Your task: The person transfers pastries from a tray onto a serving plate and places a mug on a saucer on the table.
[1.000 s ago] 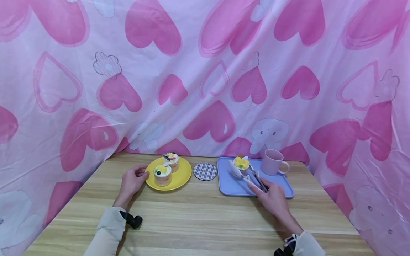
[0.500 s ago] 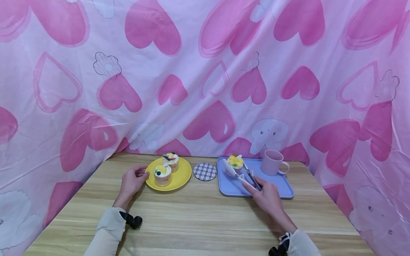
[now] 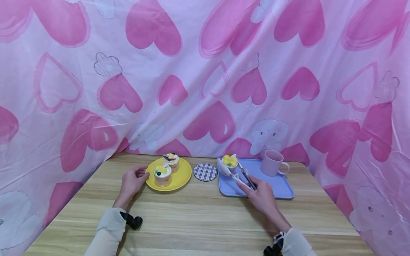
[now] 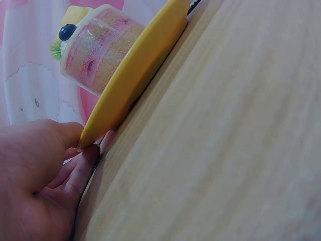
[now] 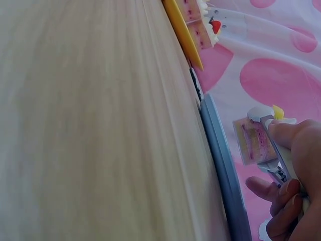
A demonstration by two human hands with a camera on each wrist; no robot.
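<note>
My left hand [image 3: 132, 181] pinches the near left rim of a yellow plate [image 3: 182, 177], thumb above and fingers at the underside in the left wrist view. Two cake cups stand on the plate: one [image 3: 163, 177] with a blueberry and yellow fruit, another cake cup [image 3: 173, 164] behind it. With my right hand [image 3: 264, 197] I hold serving tongs [image 3: 224, 168], their ends on either side of a third cake cup [image 3: 230, 161] topped with yellow fruit. In the right wrist view this cup [image 5: 253, 141] hangs a little above the blue tray [image 5: 225, 170].
A pink mug [image 3: 270, 163] stands at the back right of the blue tray [image 3: 282, 190]. Between plate and tray lies a round checked coaster [image 3: 205, 172]. A pink heart-patterned cloth [image 3: 208, 121] hangs behind the wooden table [image 3: 198, 220].
My right hand, the tongs and the gripped cake cup have moved left over the tray, toward its left edge. My left hand and the plate have stayed in place.
</note>
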